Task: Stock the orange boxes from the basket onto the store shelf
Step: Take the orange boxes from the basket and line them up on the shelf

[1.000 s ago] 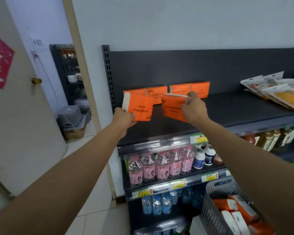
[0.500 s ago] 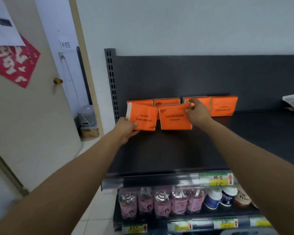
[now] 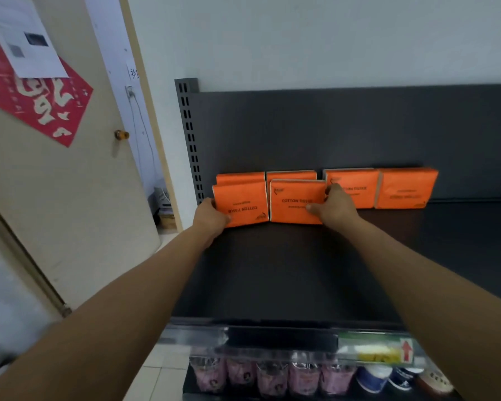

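Here, both hands are at the back of the dark top shelf (image 3: 301, 270), each holding one orange box upright on it. The left hand (image 3: 211, 217) grips the left front box (image 3: 243, 204) by its left edge, with the thumb (image 3: 226, 218) laid on the lower front face and the other fingers hidden behind the box. The right hand (image 3: 334, 208) grips the right front box (image 3: 294, 202) by its right edge, thumb pressed on the front, the remaining fingers (image 3: 329, 190) curled over the upper right corner. Between the two sets of fingers the boxes stand side by side, their inner edges touching or nearly so. The left one shows its print upside down, while the right one reads "COTTON TISSUE" the right way up.

Just beyond the fingers a back row of four orange boxes (image 3: 407, 188) stands against the shelf's rear panel (image 3: 330, 131), and the two held boxes sit directly in front of its left pair.

Below the wrists, a lower shelf carries pink bottles (image 3: 272, 374). Left of the left hand is a door (image 3: 70, 198) bearing a red paper (image 3: 38, 99).
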Demonstrator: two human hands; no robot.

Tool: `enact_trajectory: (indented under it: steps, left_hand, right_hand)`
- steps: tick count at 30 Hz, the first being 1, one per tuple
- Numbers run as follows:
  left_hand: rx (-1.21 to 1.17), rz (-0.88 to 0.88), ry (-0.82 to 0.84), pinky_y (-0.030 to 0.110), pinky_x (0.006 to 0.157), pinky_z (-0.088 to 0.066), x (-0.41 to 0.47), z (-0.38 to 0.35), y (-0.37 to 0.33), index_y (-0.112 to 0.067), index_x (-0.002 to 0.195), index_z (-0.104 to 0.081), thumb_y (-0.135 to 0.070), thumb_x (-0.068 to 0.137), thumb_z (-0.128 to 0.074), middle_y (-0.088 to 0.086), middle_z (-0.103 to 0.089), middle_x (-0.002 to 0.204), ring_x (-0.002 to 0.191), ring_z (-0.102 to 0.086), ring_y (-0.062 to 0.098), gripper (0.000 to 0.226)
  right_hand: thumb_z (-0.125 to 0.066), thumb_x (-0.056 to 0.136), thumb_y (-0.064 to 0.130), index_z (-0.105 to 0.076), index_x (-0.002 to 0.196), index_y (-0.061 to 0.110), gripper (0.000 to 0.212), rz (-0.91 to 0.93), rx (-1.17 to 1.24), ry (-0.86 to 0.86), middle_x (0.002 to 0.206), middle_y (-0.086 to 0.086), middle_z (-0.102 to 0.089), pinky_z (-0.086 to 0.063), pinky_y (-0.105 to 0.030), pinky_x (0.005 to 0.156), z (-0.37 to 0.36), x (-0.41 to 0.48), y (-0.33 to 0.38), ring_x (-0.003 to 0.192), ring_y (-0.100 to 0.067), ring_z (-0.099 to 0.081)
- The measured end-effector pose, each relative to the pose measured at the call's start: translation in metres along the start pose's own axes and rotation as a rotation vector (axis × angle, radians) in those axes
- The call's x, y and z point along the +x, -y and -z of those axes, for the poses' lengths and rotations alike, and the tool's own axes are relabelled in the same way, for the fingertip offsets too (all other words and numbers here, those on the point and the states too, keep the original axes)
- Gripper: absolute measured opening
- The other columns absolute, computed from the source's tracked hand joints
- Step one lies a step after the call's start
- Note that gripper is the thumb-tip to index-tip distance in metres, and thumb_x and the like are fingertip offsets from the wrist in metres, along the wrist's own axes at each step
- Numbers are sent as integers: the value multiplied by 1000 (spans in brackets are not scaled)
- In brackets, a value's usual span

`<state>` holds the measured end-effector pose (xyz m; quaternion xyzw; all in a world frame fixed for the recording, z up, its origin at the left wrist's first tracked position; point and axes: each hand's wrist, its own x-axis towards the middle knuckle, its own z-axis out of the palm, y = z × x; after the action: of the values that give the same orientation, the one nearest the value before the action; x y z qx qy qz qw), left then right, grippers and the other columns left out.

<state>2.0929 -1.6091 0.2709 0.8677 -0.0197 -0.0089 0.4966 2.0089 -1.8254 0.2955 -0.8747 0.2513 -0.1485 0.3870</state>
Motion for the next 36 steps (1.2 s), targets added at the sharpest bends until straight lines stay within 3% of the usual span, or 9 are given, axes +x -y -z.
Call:
enact_trajectory:
  steps: [7, 15, 20, 25, 30, 33, 36]
  left_hand:
    - [-65, -6, -7, 38, 101, -42, 7, -4, -6, -3, 132, -43, -6, 83, -68, 14, -53, 133, 123, -51, 30, 55]
    - [-54, -11, -54, 32, 88, -42, 16, -11, -4, -4, 126, -45, -5, 82, -68, 15, -55, 127, 118, -53, 30, 50]
    - [-40, -38, -38, 32, 89, -39, 17, -12, -5, -5, 131, -40, 0, 85, -62, 15, -52, 129, 121, -50, 30, 51]
    - [-3, -36, 4, 32, 92, -41, 13, -5, -6, -4, 132, -39, -4, 85, -64, 16, -51, 133, 124, -49, 31, 53]
    - [15, -63, -60, 29, 81, -41, -1, 8, -5, -2, 128, -41, -3, 84, -64, 18, -47, 132, 116, -52, 31, 49]
    - [29, -149, -117, 32, 80, -46, -16, 16, -10, -2, 121, -46, -1, 84, -58, 18, -45, 128, 109, -55, 31, 39]
    - [42, -302, -62, 26, 77, -39, -42, 21, -20, -3, 122, -48, -2, 86, -56, 16, -43, 129, 98, -50, 19, 37]
  right_hand:
    - [-65, 89, 23, -37, 139, 4, 60, 26, -57, 7, 136, -16, -51, -42, -40, 102, -5, 11, 1, 126, -32, -49]
    - [-65, 89, 28, -45, 130, 4, 52, 50, -116, -14, 123, -16, -58, -46, -36, 90, -12, 14, 2, 114, -31, -56]
    - [-64, 89, 31, -52, 119, 3, 43, 39, -129, -20, 117, -15, -60, -46, -34, 81, -16, 16, 0, 107, -30, -58]
    - [-65, 88, 31, -50, 123, 3, 47, 18, -118, -11, 122, -16, -58, -49, -40, 91, -14, 10, -1, 112, -32, -56]
    - [-63, 90, 30, -51, 117, -1, 43, 0, -129, -93, 115, -19, -60, -41, -32, 73, -10, -8, 3, 107, -33, -57]
    - [-62, 91, 32, -53, 113, 0, 40, -3, -125, -153, 114, -20, -62, -38, -31, 71, -6, -24, 7, 105, -35, -58]
    - [-60, 91, 30, -57, 110, 1, 35, 20, -125, -202, 113, -19, -63, -42, -33, 76, -1, -50, 13, 106, -35, -58]
